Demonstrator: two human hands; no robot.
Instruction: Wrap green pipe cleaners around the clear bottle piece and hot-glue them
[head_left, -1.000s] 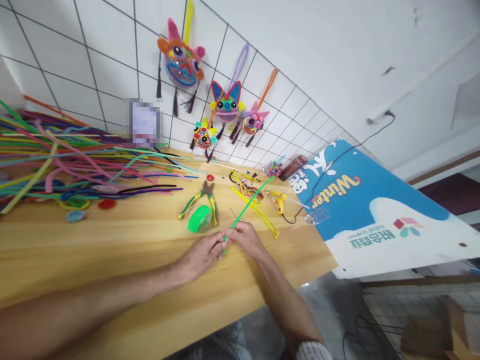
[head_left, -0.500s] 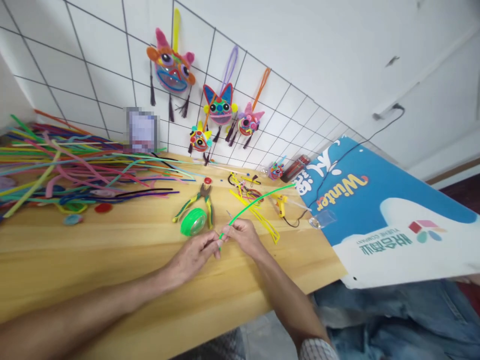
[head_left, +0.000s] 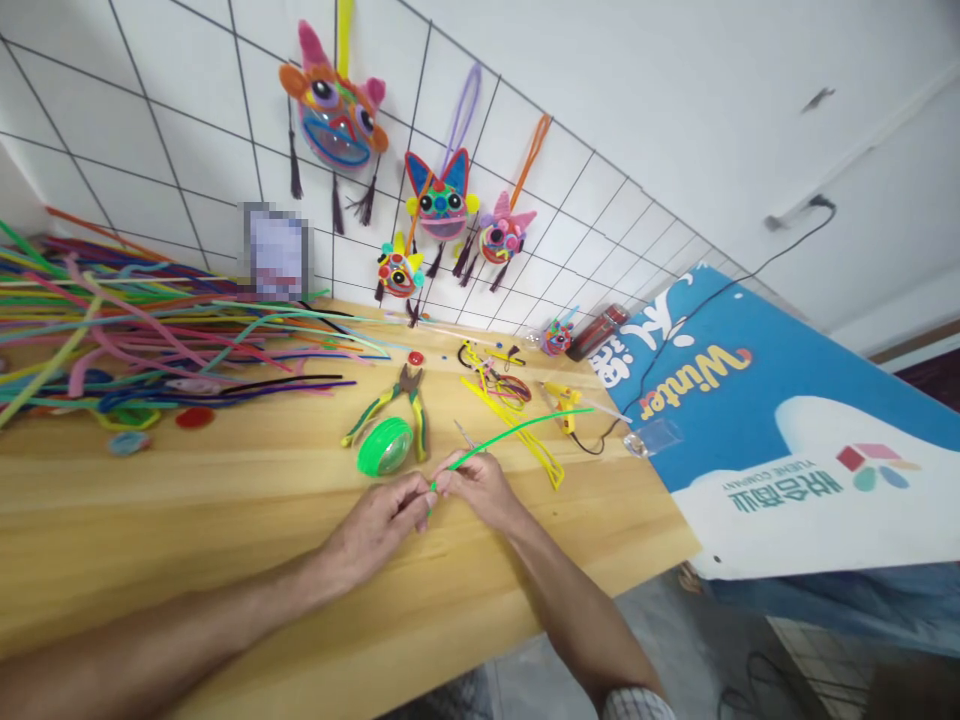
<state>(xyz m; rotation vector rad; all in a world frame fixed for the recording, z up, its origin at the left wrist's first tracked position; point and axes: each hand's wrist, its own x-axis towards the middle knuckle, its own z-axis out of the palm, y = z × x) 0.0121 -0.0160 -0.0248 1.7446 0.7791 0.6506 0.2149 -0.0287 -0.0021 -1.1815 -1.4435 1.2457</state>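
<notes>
A bright green pipe cleaner (head_left: 517, 428) runs from my fingertips out to the right in a gentle arc. My left hand (head_left: 394, 510) pinches its near end, and my right hand (head_left: 476, 487) grips it just beside, the fingertips almost touching. Both hands are closed, a little above the wooden table. Just beyond them sits a round green-wrapped clear ball (head_left: 385, 447). Pliers with green and yellow handles (head_left: 409, 393) lie behind the ball, jaws pointing away. Bent yellow pipe cleaners (head_left: 525, 440) rest under the green strip's path.
A heap of coloured pipe cleaners (head_left: 165, 330) covers the table's left. A yellow glue gun (head_left: 562, 405) with a black cord lies at right, near a blue Winter board (head_left: 750, 400). Decorated masks (head_left: 337, 125) hang on the wire grid behind. Dark-handled scissors or similar are unclear.
The far end of the green pipe cleaner has dropped lower. My hands stay together, with the fingers shifted slightly along the strip. The camera view has turned a little.
</notes>
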